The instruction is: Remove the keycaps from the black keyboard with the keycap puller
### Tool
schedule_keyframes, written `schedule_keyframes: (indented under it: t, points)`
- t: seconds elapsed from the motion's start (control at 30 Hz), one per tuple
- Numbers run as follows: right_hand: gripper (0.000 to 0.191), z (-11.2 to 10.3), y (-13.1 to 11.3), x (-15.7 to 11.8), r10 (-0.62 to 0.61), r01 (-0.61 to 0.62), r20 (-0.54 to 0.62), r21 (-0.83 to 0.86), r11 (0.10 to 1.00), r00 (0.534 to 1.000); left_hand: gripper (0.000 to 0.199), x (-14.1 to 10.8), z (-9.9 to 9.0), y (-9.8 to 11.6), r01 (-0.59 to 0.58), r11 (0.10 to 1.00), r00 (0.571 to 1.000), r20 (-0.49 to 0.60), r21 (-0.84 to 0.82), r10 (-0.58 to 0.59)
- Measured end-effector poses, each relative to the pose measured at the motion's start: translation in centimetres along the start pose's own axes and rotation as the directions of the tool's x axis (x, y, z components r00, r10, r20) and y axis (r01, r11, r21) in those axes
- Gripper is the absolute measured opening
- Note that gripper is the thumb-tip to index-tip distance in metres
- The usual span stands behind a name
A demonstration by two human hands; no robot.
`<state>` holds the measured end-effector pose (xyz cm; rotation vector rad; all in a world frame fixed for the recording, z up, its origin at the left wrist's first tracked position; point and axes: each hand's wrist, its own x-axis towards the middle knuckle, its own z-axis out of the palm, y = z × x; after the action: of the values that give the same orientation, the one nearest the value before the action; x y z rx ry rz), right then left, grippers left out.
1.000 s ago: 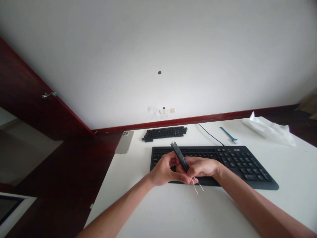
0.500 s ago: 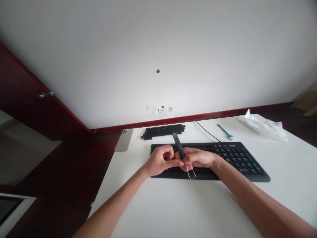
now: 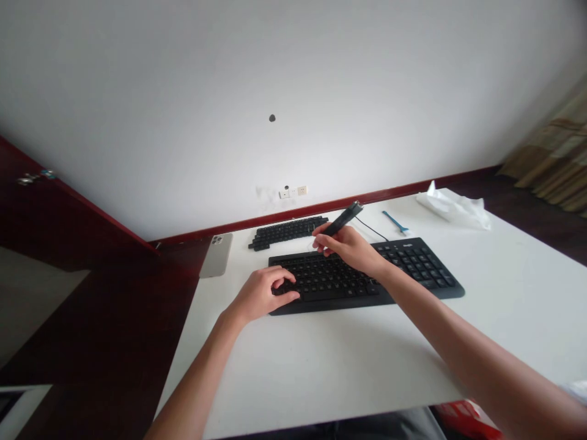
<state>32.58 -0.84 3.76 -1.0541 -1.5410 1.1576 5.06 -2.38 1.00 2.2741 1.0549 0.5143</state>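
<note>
Black wire-ended tool (image 3: 343, 220) is pinched between thumb and fingers in the right hand's (image 3: 352, 247) grip, handle slanting up toward 2 o'clock, above the far edge of the keyboard (image 3: 323, 282). At its lower end, toward 8 o'clock, a pale wire shows only faintly; I can't tell whether it meets a key. The left hand (image 3: 260, 294) has just come off the tool: half a second ago both were on it, and the wire pointed back toward the person. That looks like the wire now being turned to the keys, with the left free to steady the board. The left grip is loosely spread and holds nothing, at the keyboard's 9 o'clock end; whether its fingertips press there is unclear.

Taking the right hand as centre, black keycaps (image 3: 288, 231) lie in close rows at 10 o'clock, a phone (image 3: 216, 256) at 9, a blue brush (image 3: 394, 221) at 2, and a white plastic bag (image 3: 455, 208) farther out that way on the desk (image 3: 316, 366). A cable (image 3: 372, 227) runs from the keyboard behind the hand. The right hand and forearm hide some keys.
</note>
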Motion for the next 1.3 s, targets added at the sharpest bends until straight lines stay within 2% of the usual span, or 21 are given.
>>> schedule_keyframes:
  t: [0.13, 0.23, 0.33, 0.43, 0.57, 0.73, 0.9, 1.0, 1.3]
  points:
    - [0.033, 0.0, -0.5, 0.2, -0.050, 0.051, 0.071, -0.012, 0.999, 0.996, 0.024, 0.0, 0.0, 0.5, -0.057, 0.996, 0.996, 0.071, 0.073, 0.052]
    - [0.033, 0.5, 1.1, -0.3, -0.064, 0.066, 0.074, -0.031, 0.997, 0.995, 0.026, 0.0, 0.3, 0.6, -0.090, 0.992, 0.993, 0.081, 0.088, 0.083]
    - [0.031, 1.0, 2.7, -1.2, -0.088, 0.092, 0.036, -0.142, 0.985, 0.995, 0.020, 0.1, 0.7, 0.4, -0.102, 0.991, 0.991, 0.091, 0.088, 0.094]
    - [0.031, 1.3, 3.1, -2.0, -0.105, 0.114, 0.053, -0.231, 0.966, 0.993, 0.014, 0.2, 0.9, 0.2, -0.101, 0.991, 0.991, 0.095, 0.082, 0.094]
    - [0.031, 1.9, 2.5, -2.8, -0.114, 0.150, 0.136, -0.293, 0.944, 0.984, 0.009, 0.3, 1.0, 0.1, -0.080, 0.995, 0.993, 0.090, 0.066, 0.074]
    - [0.034, 2.9, 2.6, -3.4, -0.048, 0.143, 0.258, -0.366, 0.920, 0.965, 0.009, 0.4, 1.3, 0.0, -0.081, 0.996, 0.995, 0.063, 0.028, 0.079]
    - [0.037, 3.2, 2.8, -3.6, -0.015, 0.144, 0.320, -0.384, 0.912, 0.947, 0.009, 0.4, 1.3, 0.0, -0.089, 0.995, 0.994, 0.060, 0.037, 0.086]
    - [0.035, 3.3, 2.6, -3.7, -0.027, 0.154, 0.349, -0.340, 0.928, 0.937, 0.010, 0.4, 1.2, 0.1, -0.086, 0.995, 0.995, 0.063, 0.050, 0.083]
    - [0.039, 3.6, 2.9, -3.8, 0.028, 0.083, 0.337, -0.310, 0.947, 0.941, 0.016, 0.4, 1.1, 0.0, -0.061, 0.998, 0.996, 0.067, 0.026, 0.059]
